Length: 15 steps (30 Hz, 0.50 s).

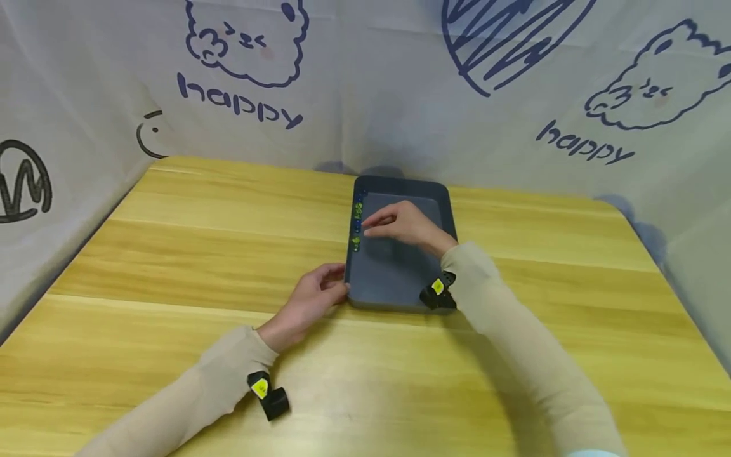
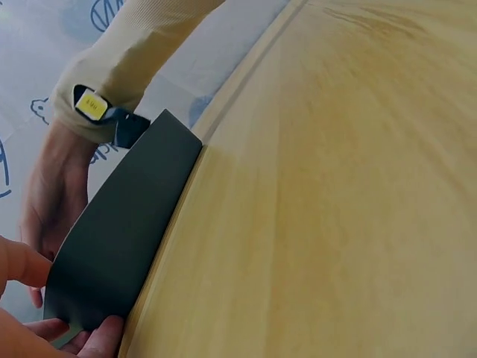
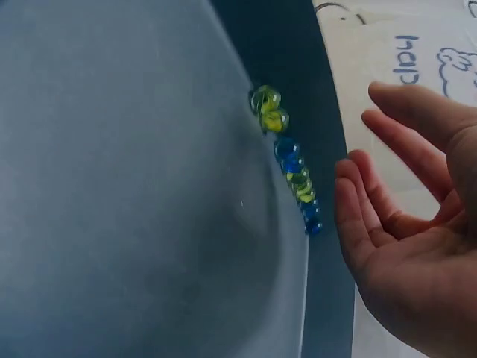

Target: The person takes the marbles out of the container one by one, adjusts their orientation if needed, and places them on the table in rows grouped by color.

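Observation:
A dark grey rectangular tray [image 1: 400, 279] lies on the wooden table. Glass marbles [image 1: 357, 209], blue and yellow-green, form a line along the inside of its left wall; the right wrist view shows these marbles [image 3: 287, 153] in alternating colour groups. At the tray's near left corner, my left hand [image 1: 311, 301] holds the tray, thumb and fingertips against its outside. My right hand [image 1: 405, 222] hovers over the tray beside the marbles, fingers loosely bent. Nothing shows between the thumb and fingers of the right hand [image 3: 417, 224].
The wooden table [image 1: 188, 254] extends on both sides of the tray. White cloth [image 1: 371, 95] with blue drawings and writing hangs behind it. A black wrist camera [image 1: 271, 397] is strapped to the left sleeve, another wrist camera [image 1: 440, 292] to the right.

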Tool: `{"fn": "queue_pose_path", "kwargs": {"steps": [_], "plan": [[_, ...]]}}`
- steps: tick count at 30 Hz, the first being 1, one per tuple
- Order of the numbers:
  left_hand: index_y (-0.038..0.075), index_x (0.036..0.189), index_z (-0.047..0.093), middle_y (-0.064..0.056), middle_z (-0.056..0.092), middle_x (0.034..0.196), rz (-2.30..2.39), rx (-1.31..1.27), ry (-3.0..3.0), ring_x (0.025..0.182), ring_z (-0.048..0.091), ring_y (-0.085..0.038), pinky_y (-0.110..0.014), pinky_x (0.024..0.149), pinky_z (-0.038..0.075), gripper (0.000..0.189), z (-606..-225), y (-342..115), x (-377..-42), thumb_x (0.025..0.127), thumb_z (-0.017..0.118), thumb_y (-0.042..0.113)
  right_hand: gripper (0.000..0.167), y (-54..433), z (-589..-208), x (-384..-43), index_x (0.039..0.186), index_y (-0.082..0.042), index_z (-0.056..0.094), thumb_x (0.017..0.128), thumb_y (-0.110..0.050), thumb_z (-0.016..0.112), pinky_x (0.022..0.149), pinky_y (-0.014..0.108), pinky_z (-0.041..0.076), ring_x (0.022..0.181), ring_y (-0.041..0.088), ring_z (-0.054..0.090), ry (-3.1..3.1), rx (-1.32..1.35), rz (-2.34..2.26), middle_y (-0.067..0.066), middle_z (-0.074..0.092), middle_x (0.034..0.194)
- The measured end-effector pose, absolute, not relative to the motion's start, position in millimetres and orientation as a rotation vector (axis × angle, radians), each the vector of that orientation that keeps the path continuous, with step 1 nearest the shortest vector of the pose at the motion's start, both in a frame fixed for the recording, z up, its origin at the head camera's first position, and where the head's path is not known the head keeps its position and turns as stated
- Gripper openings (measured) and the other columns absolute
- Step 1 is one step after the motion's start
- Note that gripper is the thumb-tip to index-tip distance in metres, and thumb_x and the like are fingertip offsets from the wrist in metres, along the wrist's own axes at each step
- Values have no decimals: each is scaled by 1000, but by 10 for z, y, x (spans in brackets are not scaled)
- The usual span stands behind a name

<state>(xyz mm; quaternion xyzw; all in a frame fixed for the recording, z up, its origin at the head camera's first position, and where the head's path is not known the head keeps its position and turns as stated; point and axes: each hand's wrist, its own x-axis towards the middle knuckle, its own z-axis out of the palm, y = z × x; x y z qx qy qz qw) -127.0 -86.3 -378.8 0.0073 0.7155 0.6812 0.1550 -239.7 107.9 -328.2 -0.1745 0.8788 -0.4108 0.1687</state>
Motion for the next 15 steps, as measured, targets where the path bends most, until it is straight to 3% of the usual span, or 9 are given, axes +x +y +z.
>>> {"fn": "queue_pose_path", "kwargs": {"steps": [7,15], "plan": [[-10,140,39,-25,50,132,1961,22,2077,117,51,-33,-39,96,46,47,-3777,-837,-1242,96,51,1,24,1050,-3351,-2513,110,-6,74,89,-18,72,91,38,48,100,21,62,2475,-469,-1204,7,69,111],[-9,139,42,-24,51,131,1954,10,2101,116,52,-32,-41,95,47,45,-3777,-826,-1212,96,52,2,20,971,-3495,-2614,106,-6,75,89,-16,72,76,30,47,97,20,61,2481,-442,-1178,7,69,112]]}}
